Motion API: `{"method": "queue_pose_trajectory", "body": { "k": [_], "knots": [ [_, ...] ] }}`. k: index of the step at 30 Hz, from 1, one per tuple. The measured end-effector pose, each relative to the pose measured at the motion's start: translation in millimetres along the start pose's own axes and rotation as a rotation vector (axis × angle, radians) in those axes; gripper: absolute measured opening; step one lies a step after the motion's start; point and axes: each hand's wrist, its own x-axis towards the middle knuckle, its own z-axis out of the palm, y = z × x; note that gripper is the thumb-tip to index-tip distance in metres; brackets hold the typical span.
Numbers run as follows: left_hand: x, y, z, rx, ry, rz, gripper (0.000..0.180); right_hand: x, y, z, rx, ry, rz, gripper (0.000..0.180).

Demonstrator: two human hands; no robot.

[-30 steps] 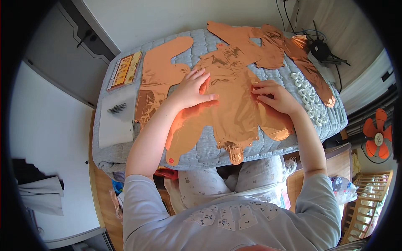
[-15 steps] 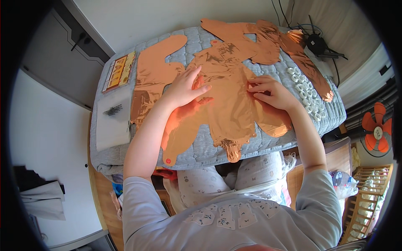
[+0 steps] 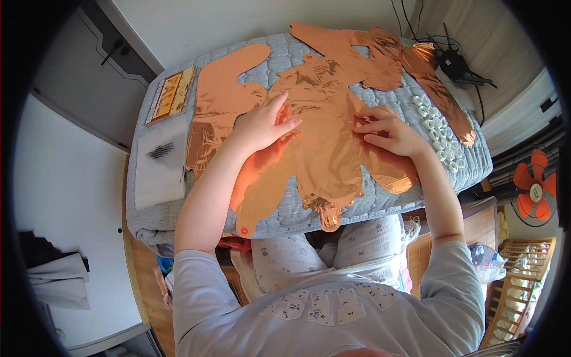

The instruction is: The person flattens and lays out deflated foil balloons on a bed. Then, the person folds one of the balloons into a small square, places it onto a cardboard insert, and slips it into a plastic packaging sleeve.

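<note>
1. Copper-coloured shiny foil was the material of the flat, uninflated balloon shape [image 3: 324, 134] that lay in the middle of the grey quilted pad [image 3: 386, 199], with its narrow crinkled neck hanging over the pad's near edge.
2. The left hand [image 3: 262, 124] lay flat on the left part of this foil shape, with the fingers spread wide and pressing down, not gripping anything.
3. The right hand [image 3: 389, 131] rested on the right part of the same shape. Its fingers [image 3: 366, 125] were bent and close together at the foil surface; I could not tell for sure whether they pinched the foil or only pressed it.
4. A second copper foil shape [image 3: 220, 104] lay just beside the left hand, on the left side of the pad, and more copper foil pieces [image 3: 369, 50] lay at the far edge.
5. A row of small white rings [image 3: 434, 128] lay on the pad to the right of the right hand.
6. A white flat sheet with a dark mark [image 3: 160, 160] and a long yellow-orange printed card [image 3: 171, 95] lay at the left end of the pad.
7. A black device with cables [image 3: 453, 62] was at the far right corner, and a fan with orange blades [image 3: 535, 187] stood well apart on the right.
</note>
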Motion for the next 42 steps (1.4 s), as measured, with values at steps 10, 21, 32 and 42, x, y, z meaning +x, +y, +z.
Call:
{"method": "queue_pose_trajectory", "body": {
  "k": [10,21,32,42],
  "knots": [
    [3,-5,6,0.006,0.112,0.013,0.071,1,8,3,-0.013,-0.003,-0.025,0.027],
    [4,-5,12,0.156,0.173,0.107,0.075,1,5,3,-0.019,-0.014,-0.014,0.028],
    [8,-13,17,0.181,-0.074,0.2,0.092,2,1,2,-0.015,-0.011,-0.013,0.029],
    [11,-19,21,0.165,-0.091,0.196,0.09,0,5,2,-0.007,-0.011,-0.01,0.028]
  ]
}}
